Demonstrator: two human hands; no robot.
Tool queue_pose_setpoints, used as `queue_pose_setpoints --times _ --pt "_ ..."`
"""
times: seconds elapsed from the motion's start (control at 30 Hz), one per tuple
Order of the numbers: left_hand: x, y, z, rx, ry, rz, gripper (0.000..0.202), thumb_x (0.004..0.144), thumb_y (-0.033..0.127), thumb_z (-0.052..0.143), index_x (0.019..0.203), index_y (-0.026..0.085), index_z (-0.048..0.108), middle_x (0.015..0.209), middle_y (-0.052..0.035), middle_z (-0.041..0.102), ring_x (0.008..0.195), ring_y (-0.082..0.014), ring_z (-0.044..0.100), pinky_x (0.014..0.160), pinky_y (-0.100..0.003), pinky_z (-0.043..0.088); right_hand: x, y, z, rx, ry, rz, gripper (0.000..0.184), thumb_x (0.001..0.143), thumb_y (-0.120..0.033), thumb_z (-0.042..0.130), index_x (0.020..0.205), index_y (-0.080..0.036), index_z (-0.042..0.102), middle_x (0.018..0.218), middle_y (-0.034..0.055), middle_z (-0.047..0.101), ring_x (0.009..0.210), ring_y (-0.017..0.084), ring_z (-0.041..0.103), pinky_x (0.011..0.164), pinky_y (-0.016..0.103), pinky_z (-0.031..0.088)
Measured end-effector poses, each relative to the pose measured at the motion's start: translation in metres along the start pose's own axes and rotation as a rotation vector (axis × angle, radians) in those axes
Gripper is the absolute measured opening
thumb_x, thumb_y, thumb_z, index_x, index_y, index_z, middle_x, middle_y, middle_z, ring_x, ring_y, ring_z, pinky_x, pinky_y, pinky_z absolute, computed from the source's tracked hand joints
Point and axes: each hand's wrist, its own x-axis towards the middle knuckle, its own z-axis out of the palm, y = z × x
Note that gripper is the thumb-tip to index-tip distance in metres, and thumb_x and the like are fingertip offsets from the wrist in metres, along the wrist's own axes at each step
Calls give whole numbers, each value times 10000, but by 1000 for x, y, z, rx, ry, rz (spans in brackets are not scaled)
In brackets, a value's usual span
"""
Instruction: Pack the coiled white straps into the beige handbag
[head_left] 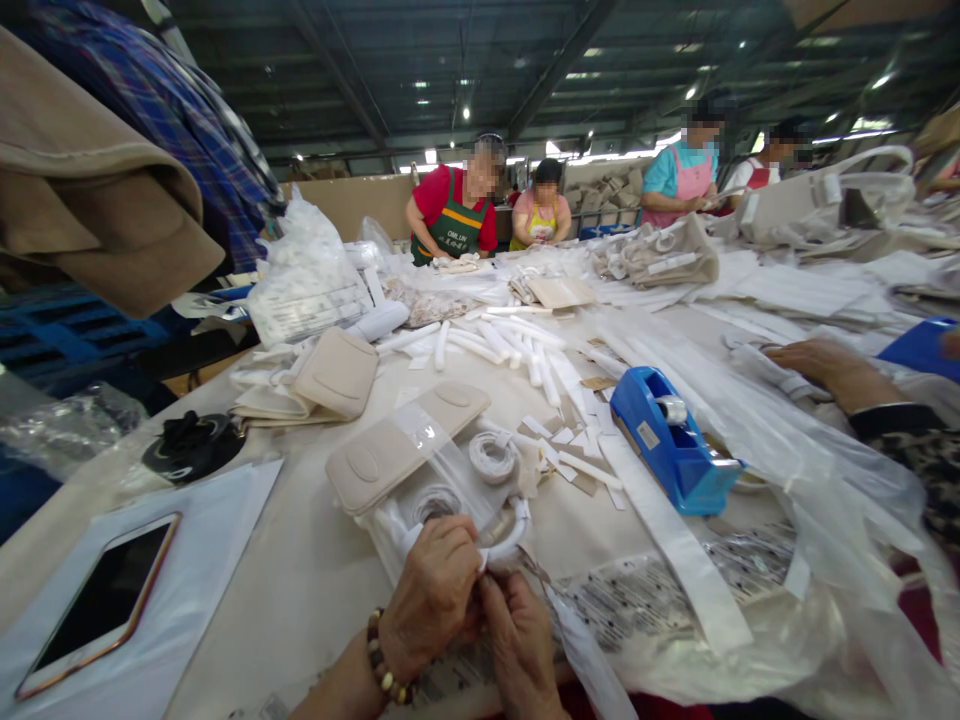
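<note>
Nearest us, our two hands meet over the desk (292,530), the left hand (435,590) wearing a beaded bracelet (379,655). Its fingers are curled and closed on the end of a white-wrapped handle (516,532); the fingers of our right hand (517,635) are bent up against the same spot, thumb uppermost, but we cannot tell whether they grip the handle or something small hidden between the hands. The handle belongs with the beige bag (409,440) lying just beyond our hands, with clear film (457,470) across it. A white roll (493,457) sits beside it. To our left, a phone (105,600) rests on white sheets (225,530), with a black object (193,445) beyond. To our right, a long white strip (675,550) runs beside a blue tape dispenser (671,440). Farther right, a co-worker's hand (829,370) reaches in from a patterned sleeve (915,450). Past our bag we see a folded beige piece (337,375), then scattered white tubes (510,340) and a bulging plastic bag (307,280). At the far side, people in aprons, one of them green (457,225), stand along the work.
</note>
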Motion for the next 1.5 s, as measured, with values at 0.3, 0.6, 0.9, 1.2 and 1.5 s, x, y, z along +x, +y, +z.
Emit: queue_pose_setpoints --times 0.3,0.6,0.9,1.2,1.5 --pt "-2 4 7 47 78 57 261 875 84 376 651 162 486 682 -52 531 753 -173 513 650 -298 498 1 3 2 -36 68 -20 299 651 -505 525 638 -211 579 587 32 610 559 188 552 531 299 441" --pt "-8 7 6 50 69 104 234 868 40 382 729 126 549 680 -64 544 754 -180 521 685 -336 519 2 -3 3 16 60 20 273 617 -490 523 609 -219 557 611 40 611 589 190 545 487 283 416" --pt "-12 9 -1 106 -13 194 259 847 60 357 1002 64 565 851 -122 619 916 -233 548 870 -458 458 1 -11 2 135 -33 99 262 620 -470 546 579 -217 493 517 4 569 430 129 456 411 252 371" --pt "9 3 -13 16 -292 52 283 864 110 369 622 150 510 652 -36 551 706 -169 505 691 -344 394 -6 -21 2 174 -56 160 233 615 -408 564 517 -210 490 373 -28 496 342 114 442 395 230 349" --pt "29 -3 -17 18 -514 -69 226 762 74 502 545 139 499 620 1 567 684 -140 499 711 -347 289 -5 -19 2 191 -54 172 219 588 -420 553 548 -211 501 370 -30 516 330 113 456 379 223 367"
